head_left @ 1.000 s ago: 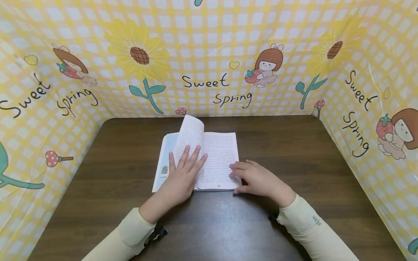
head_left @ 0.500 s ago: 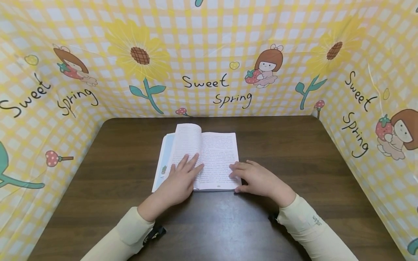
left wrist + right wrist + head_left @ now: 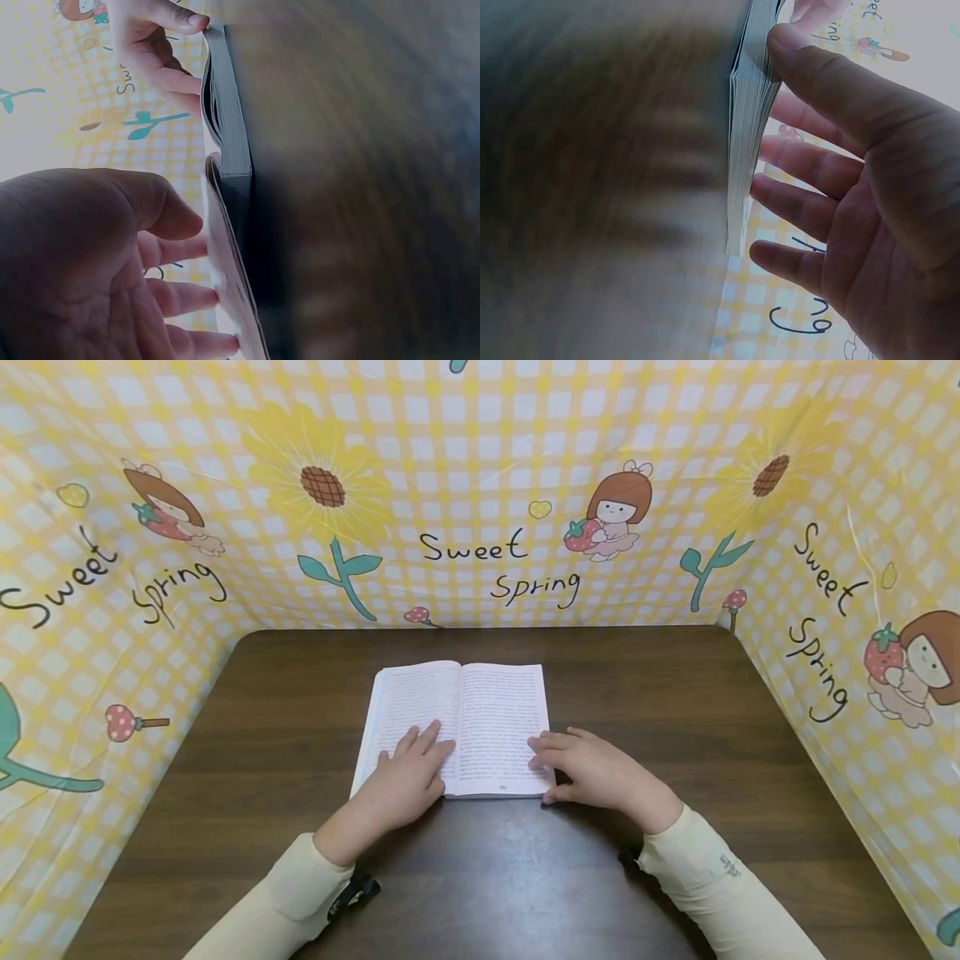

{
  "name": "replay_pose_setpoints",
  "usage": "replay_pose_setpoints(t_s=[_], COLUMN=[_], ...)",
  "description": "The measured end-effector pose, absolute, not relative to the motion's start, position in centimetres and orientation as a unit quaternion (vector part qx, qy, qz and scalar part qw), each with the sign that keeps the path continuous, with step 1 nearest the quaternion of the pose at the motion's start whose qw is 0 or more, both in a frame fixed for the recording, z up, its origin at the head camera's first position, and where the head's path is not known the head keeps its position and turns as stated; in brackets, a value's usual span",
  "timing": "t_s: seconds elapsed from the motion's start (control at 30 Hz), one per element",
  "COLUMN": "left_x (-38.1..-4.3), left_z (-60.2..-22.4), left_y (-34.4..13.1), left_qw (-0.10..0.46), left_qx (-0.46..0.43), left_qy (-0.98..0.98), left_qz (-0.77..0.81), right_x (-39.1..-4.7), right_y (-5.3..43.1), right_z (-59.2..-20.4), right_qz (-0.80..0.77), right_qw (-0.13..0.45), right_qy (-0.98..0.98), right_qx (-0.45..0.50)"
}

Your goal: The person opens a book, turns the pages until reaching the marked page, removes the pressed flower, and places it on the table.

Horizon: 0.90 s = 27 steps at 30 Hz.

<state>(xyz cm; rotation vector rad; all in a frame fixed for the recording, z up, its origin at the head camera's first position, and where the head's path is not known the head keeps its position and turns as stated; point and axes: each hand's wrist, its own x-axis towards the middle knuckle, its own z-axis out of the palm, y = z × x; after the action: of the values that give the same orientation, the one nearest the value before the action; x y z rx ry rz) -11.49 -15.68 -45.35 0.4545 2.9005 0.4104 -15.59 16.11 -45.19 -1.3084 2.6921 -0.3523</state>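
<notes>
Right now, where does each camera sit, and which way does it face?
Head: on the head, facing forward and down at the book and table; left hand, right hand and sleeves show.
Left wrist: on that wrist, facing the book's edge; left hand close, right hand beyond.
Right wrist: on that wrist, facing the book's edges; right hand close.
Shared: head and left wrist both show the book and both hands.

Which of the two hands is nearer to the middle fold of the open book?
The left hand: its fingers lie over the left page, close to the middle fold. The right hand instead is at the outer edge of the right page.
</notes>
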Motion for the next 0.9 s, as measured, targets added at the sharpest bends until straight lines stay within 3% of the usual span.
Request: replay_pose_setpoints(t_s=[0.67, 0.9], left_x=[-11.56, -11.63], left_z=[-45.59, -45.76], left_y=[-15.49, -15.53], left_qw=[0.063, 0.033], left_qx=[0.163, 0.205], left_qy=[0.977, 0.971], left_qz=[0.122, 0.122], right_x=[-15.64, -14.90], right_y=[16.40, 15.76], right_z=[-44.92, -44.72], right_qz=[-0.078, -0.010], right_qw=[0.045, -0.033], right_qy=[0.876, 0.870], right_qx=[-0.473, -0.492])
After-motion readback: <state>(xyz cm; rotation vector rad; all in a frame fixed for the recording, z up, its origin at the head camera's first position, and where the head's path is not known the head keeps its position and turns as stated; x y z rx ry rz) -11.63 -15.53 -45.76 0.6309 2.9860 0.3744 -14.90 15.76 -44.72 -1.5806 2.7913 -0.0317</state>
